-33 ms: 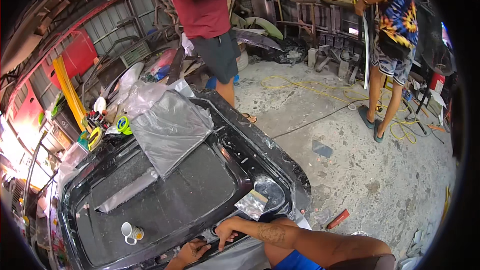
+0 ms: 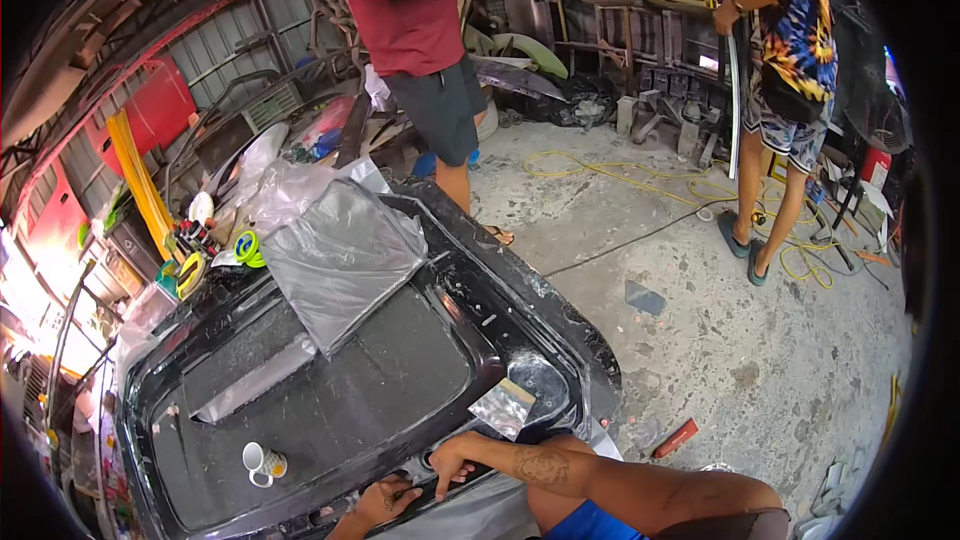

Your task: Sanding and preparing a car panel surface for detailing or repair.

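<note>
A large black vehicle panel (image 2: 330, 410) with a raised rim and recessed middle lies in front of me. At its near edge my left hand (image 2: 384, 500) rests with the fingers bent and close together; whatever they may grip is too small to make out. My right hand (image 2: 452, 462) is just to the right, its index finger stretched down onto the rim and its other fingers curled, with nothing visible in it. Near its wrist lies a small square sheet (image 2: 504, 408), greyish and tan. A white mug (image 2: 263, 465) sits on the panel's recess, left of my hands.
Folded grey plastic sheeting (image 2: 345, 260) covers the panel's far part, near green tape rolls (image 2: 248, 250). One person (image 2: 420, 50) stands beyond it; another person (image 2: 790, 50) stands at right. A yellow hose (image 2: 620, 172) and a red block (image 2: 676, 438) lie on the floor.
</note>
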Available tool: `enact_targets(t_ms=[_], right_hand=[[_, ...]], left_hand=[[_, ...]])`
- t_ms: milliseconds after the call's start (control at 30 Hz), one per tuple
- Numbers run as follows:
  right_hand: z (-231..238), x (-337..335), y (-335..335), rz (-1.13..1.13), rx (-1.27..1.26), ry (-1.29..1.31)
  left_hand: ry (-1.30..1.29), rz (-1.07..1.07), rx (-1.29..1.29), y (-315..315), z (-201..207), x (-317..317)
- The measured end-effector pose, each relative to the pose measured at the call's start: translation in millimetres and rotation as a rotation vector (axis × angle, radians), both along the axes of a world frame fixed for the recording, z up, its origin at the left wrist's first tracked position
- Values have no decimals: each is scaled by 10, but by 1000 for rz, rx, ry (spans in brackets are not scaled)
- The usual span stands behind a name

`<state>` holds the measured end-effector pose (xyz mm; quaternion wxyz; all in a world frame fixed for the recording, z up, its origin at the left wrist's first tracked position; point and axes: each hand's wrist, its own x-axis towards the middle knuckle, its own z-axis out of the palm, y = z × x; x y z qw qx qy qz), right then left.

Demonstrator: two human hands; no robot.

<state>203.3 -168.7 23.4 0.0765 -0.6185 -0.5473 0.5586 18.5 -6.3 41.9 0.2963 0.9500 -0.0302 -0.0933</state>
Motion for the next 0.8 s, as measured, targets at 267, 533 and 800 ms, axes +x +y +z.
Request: enact_targets(t_ms=[267,533,800], right_hand=[[94,-31,-45,-75,18,-27],[58,-100,-23,-136,-16,-127],[152,-208,22,-165,-48,-172]], left_hand=[[-46,101,144,-136,-82,-3],[-138,162,126,-101,-241,-38],[-90,24,147,171,-408,-53]])
